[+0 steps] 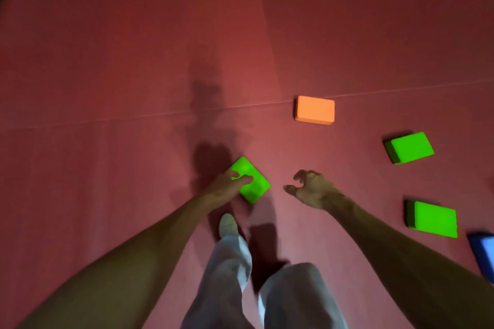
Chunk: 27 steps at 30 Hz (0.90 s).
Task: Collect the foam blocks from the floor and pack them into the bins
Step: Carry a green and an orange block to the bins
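- The red floor mat (107, 61) fills the frame; a thin seam crosses it from the middle left edge up toward the right.
- The left hand (227, 183) reaches in from the lower left to just below the centre. It grips the near green block (254, 184), with its thumb lying over the top face and its fingers hidden behind the far edge.
- That block sits cornerwise in the frame, and I cannot tell whether it rests on the mat or is lifted off it.
- A pale foot (227, 223) and light grey trousers (230, 262) show at the bottom centre, just below the held block.
- The right hand (311, 189), right of centre, hangs apart from every block. Its fingers are spread and bent like a claw, and it holds nothing.
- The orange block (315, 109) lies flat above the right hand, touching the seam.
- The upper green block (410, 147) lies at the middle right, tilted a little in the frame.
- The lower green block (433, 219) lies below it, well apart from the right forearm.
- A blue object (483, 254) is cut off by the lower right edge, and what it is cannot be told.
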{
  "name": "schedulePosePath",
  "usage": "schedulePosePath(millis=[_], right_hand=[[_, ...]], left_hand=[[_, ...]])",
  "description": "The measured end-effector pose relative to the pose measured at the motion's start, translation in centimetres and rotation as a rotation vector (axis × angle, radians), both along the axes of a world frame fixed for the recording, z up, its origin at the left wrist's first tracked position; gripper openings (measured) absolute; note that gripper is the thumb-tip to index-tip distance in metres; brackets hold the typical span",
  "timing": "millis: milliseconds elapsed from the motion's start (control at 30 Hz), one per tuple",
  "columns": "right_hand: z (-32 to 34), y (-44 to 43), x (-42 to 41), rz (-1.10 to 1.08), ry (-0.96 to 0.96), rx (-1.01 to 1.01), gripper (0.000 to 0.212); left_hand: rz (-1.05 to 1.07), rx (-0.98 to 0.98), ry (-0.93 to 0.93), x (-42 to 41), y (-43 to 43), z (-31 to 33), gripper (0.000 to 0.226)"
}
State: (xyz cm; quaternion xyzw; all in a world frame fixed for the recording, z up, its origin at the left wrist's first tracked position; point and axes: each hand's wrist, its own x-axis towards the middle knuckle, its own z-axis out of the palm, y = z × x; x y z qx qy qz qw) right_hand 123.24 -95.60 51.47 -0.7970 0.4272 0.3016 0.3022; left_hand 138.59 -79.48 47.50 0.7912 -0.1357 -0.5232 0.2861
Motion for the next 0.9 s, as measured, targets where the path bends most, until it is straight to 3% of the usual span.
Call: schedulePosePath(millis=[133, 167, 267, 433, 567, 733, 800, 900], right_hand=[[-7.3, -4.8, 3.4, 0.04, 0.079, 0.077, 0.057], [-9.7, -6.0, 4.1, 0.042, 0.092, 0.091, 0.056], [-17.3, -8.7, 5.6, 0.085, 0.109, 0.125, 0.052], [-30.5, -11.4, 6.7, 0.125, 0.107, 0.176, 0.049], [-40.3, -11.2, 6.4, 0.247, 0.118, 0.231, 0.043], [-52.9, -9.9, 5.1, 0.212, 0.107, 0.286, 0.047], [-57.4, -9.3, 4.6, 0.174, 0.128, 0.306, 0.058], [-61.4, -8.4, 4.9, 0.015, 0.133, 0.321, 0.05]], left_hand=[[0.188, 0.005, 0.081, 1.2, -2.6, -14.6, 0.124], [0.234, 0.025, 0.12, 1.3, -3.4, -16.6, 0.124], [0.399, 0.107, 0.156, 2.2, -6.7, -15.7, 0.082], [0.556, 0.183, 0.172, 2.2, -9.7, -26.3, 0.1], [0.617, 0.266, 0.091, 1.1, -9.9, -36.2, 0.071], [0.807, 0.245, 0.044, -1.0, -9.6, -47.6, 0.058], [0.915, 0.289, 0.08, -2.2, -9.4, -51.5, 0.064], [0.992, 0.304, 0.156, -4.8, -8.4, -57.6, 0.107]])
